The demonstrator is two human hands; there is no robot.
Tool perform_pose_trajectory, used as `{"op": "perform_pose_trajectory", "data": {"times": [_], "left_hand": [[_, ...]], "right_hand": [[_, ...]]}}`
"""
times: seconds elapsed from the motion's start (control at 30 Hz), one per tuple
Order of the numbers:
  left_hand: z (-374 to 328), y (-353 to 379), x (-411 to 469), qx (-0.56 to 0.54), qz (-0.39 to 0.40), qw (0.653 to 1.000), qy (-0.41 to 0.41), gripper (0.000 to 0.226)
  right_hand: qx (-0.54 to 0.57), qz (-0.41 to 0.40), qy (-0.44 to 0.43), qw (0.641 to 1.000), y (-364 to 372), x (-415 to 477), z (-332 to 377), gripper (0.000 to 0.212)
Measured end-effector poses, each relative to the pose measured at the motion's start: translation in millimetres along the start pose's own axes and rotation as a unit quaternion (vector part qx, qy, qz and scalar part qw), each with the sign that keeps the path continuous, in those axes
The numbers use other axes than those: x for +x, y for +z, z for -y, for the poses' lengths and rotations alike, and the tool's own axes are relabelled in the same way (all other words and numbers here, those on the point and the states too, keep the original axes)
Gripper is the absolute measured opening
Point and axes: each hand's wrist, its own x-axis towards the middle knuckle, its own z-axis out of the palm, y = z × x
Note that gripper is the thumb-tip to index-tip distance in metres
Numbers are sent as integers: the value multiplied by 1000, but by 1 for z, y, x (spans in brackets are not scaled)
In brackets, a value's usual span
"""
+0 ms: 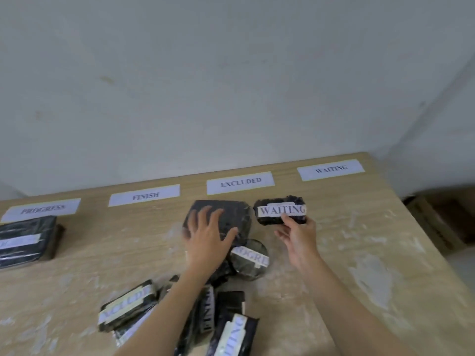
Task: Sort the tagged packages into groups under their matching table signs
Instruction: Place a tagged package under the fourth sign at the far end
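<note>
Four white signs lie along the table's far edge: PROGRESS [42, 209], FINISH [144, 195], EXCLUDED [240, 182] and WAITING [331, 169]. My right hand [298, 236] holds up a small black package tagged WAITING [281, 209] by its lower edge, below and between the EXCLUDED and WAITING signs. My left hand [208, 238] rests flat, fingers spread, on a large black package [235, 214] under the EXCLUDED sign; its tag is hidden. A round package tagged PROGRESS [250, 259] lies just right of my left wrist. A pile of tagged black packages [180, 312] sits near me.
A big black package [25, 240] lies under the PROGRESS sign at the left. The wooden table [372, 240] meets a white wall behind and ends at the right, where brown boxes [442, 219] stand on the floor.
</note>
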Motion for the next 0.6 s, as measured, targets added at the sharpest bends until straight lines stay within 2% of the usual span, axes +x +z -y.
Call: {"op": "perform_pose_trajectory", "data": {"times": [0.07,0.13,0.2,0.37,0.6], "left_hand": [[1,13,8,23,4,998,-63,80],[4,19,17,-9,10,991,-131,93],[2,22,25,-48,9,984,-170,96],[-25,37,32,-34,-31,974,-220,95],[-55,63,41,-35,-15,970,-241,97]], "right_hand": [[-37,-59,-24,997,-24,24,11,50],[-55,-96,-44,993,-42,45,18,54],[-52,-122,-55,990,-54,65,26,56],[-53,-176,-85,979,-65,113,48,55],[-186,-221,-127,949,-67,157,67,59]]}}
